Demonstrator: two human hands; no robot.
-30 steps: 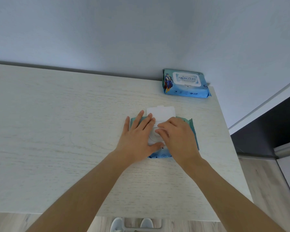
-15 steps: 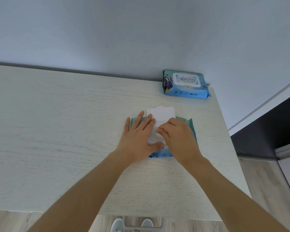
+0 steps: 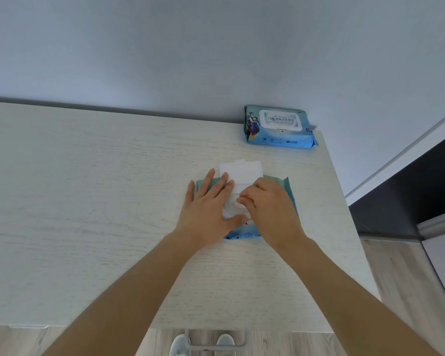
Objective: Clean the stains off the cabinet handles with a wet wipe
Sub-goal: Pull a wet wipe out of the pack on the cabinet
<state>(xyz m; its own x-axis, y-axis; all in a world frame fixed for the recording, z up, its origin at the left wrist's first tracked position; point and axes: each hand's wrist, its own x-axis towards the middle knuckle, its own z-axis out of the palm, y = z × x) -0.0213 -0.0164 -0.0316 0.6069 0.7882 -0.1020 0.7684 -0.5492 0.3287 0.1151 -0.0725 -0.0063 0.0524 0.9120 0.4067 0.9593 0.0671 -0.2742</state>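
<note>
Your 2 hands are both on the near wipe pack (image 3: 289, 187), which lies flat on the pale wood top (image 3: 88, 201), toward its right side. Pack lid (image 3: 242, 170) is flipped open, pointing away from you, white underside up.

Left hand (image 3: 208, 209): flat, fingers straight and spread, pressing down on the left half of the pack. Thumb lies along the near edge of the white opening ring (image 3: 233, 210), fingertips reach the lid hinge area.

Right hand (image 3: 270, 206): fingers curled, tips bunched at the opening, right beside your left index finger. It looks like a pinch at the dispensing slot, but the knuckles hide the tips, so I can't tell if a wipe is actually caught. No wipe visible outside the pack.

The right hand covers most of the right half of the pack; only its teal far-right corner and a blue printed strip along the near edge show.

Spare pack (image 3: 280, 127): sealed, lid closed, at the far right corner of the top against the wall (image 3: 216, 47), well apart from your hands. Blue wrapper, white label, cartoon figure on its left end.

Right of the top: a dark cabinet front (image 3: 409, 191) and wood-look floor (image 3: 401, 278). Cabinet handles can't be made out in this view.
</note>
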